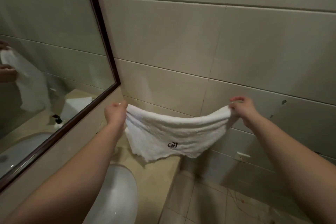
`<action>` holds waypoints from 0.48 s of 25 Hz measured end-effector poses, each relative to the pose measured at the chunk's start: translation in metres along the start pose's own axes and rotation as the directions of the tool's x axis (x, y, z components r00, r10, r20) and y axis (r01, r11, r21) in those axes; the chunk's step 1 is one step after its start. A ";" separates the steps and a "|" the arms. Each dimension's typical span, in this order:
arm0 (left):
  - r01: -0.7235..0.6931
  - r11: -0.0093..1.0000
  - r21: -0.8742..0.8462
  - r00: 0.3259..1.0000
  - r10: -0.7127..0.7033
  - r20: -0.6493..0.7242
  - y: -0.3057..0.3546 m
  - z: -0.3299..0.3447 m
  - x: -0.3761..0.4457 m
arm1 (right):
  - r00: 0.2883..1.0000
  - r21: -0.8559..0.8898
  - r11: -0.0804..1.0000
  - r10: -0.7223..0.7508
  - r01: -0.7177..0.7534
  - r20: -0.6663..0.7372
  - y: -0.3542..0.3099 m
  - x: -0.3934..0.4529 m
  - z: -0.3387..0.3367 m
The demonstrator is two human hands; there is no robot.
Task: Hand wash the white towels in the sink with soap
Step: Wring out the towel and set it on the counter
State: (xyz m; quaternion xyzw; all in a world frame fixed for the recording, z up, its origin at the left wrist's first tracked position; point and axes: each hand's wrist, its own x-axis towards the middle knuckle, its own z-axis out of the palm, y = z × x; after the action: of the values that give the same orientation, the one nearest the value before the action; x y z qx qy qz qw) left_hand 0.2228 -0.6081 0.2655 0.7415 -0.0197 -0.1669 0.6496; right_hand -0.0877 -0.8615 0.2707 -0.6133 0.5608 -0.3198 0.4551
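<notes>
hands pinched shut on white towel (174, 132) corners, left hand (116, 112) & right hand (241, 110), stretched btwn them.

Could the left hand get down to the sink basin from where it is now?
Probably yes, but not freely: the left hand is pinching a corner of the white towel, which the right hand holds too. The sink lies below the left forearm, with nothing visible between.

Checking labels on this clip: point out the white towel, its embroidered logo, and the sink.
white towel (174, 129), head view, middle of cloth.
embroidered logo (172, 145), head view, dark stitching.
sink (118, 192), head view, basin's inner wall.
</notes>
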 end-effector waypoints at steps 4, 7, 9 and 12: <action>-0.008 1.000 0.004 1.000 0.008 -0.019 0.006 -0.012 0.003 | 0.997 -0.155 0.985 -0.072 0.071 -0.001 -0.017 0.009 -0.008; -0.093 0.995 0.036 0.993 0.091 0.072 0.012 -0.014 0.007 | 0.986 -0.333 0.931 -0.165 0.151 -0.014 -0.028 0.010 -0.009; -0.171 0.980 0.106 0.976 0.154 0.154 0.017 -0.013 0.004 | 0.975 -0.466 0.864 -0.222 0.192 -0.010 -0.037 0.011 -0.011; -0.243 0.956 0.164 0.956 0.207 0.210 0.024 -0.015 -0.001 | 0.959 -0.514 0.828 -0.281 0.223 -0.036 -0.047 0.013 -0.018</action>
State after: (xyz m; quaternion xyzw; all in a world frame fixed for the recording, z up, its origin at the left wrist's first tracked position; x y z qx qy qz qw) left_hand 0.2308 -0.5970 0.2907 0.7730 -0.1819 -0.1592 0.5866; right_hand -0.0828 -0.8801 0.3192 -0.7607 0.5633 -0.2524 0.2008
